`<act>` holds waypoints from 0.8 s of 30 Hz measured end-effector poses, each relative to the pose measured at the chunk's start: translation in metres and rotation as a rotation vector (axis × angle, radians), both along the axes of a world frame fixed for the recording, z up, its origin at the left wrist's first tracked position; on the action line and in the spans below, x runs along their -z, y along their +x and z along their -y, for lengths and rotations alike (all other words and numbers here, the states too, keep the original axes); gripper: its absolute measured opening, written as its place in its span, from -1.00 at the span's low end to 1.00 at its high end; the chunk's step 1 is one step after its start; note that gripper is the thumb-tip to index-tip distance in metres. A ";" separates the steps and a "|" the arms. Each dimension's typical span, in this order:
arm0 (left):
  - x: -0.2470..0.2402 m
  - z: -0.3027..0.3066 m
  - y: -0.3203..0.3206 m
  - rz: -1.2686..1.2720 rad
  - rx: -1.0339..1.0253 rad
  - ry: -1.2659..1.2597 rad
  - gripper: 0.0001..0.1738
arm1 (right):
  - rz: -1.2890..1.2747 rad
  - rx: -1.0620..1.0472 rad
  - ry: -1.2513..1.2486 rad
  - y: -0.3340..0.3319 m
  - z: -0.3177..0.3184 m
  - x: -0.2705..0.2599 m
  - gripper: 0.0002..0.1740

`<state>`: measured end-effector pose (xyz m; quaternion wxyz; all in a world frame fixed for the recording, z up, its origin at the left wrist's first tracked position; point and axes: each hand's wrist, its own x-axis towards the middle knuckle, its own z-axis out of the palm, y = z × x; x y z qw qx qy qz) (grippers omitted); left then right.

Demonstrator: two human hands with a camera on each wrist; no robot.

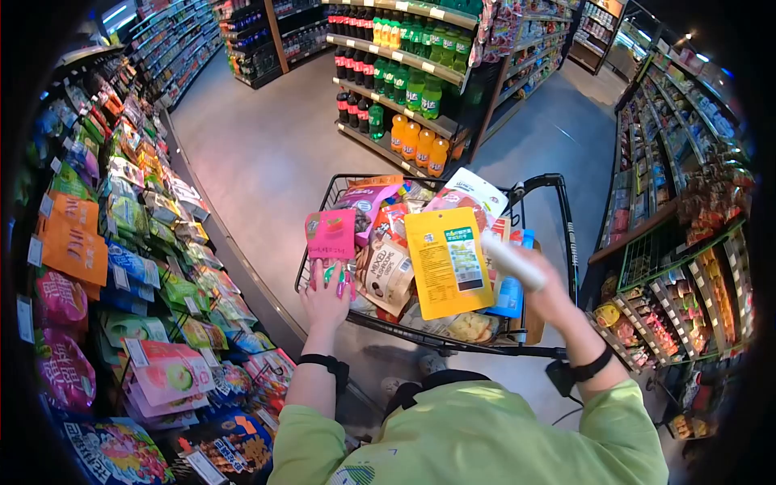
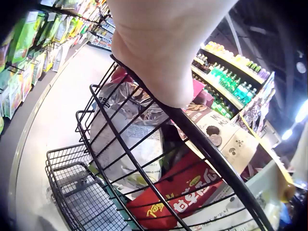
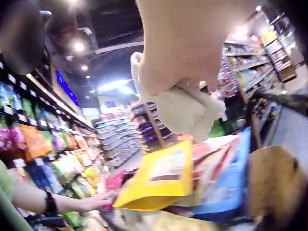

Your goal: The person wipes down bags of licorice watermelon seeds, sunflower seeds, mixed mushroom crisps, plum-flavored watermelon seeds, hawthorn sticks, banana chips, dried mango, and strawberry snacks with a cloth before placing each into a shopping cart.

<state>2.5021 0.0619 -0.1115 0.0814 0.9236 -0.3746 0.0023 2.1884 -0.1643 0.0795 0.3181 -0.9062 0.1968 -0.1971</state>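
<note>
My left hand (image 1: 326, 301) lies over the lower part of a bright pink pouch (image 1: 331, 234) at the cart's left side, fingers extended across it. The left wrist view shows the palm at the cart's black rim (image 2: 211, 151), its fingers hidden. Raised over the cart's right side, my right hand (image 1: 551, 295) grips a whitish, soft folded packet (image 3: 185, 113) with a zigzag edge; it is blurred in the head view. Below and left of it, a yellow pouch (image 1: 449, 267) lies on the pile. Beside the yellow pouch are a mixed mushrooms bag (image 1: 385, 275) and a blue pack (image 1: 508, 297).
The wire shopping cart (image 1: 453, 349) is loaded with packaged food. Hanging snack bags (image 1: 77, 226) line the left aisle, a bottle shelf (image 1: 396, 97) stands ahead, and snack racks (image 1: 687, 299) run along the right. A second wire basket (image 2: 72, 168) sits low beneath the cart's main basket.
</note>
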 end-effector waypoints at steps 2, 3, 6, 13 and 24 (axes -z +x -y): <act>-0.003 -0.007 0.020 -0.038 -0.010 0.033 -0.35 | -0.027 0.323 -0.126 -0.038 0.025 0.030 -0.56; -0.007 -0.006 0.020 -0.029 -0.007 0.030 -0.35 | -0.045 0.426 -0.084 -0.073 0.046 0.062 -0.39; -0.001 -0.014 0.040 -0.028 0.000 0.048 -0.31 | -0.104 0.419 0.070 -0.093 0.040 0.089 -0.23; -0.006 -0.018 0.037 0.169 -0.237 -0.064 -0.23 | 0.073 0.436 0.240 -0.043 0.012 0.072 -0.22; -0.049 0.069 -0.022 -0.071 0.214 -0.185 -0.17 | 0.025 0.431 0.193 0.072 0.038 0.068 -0.39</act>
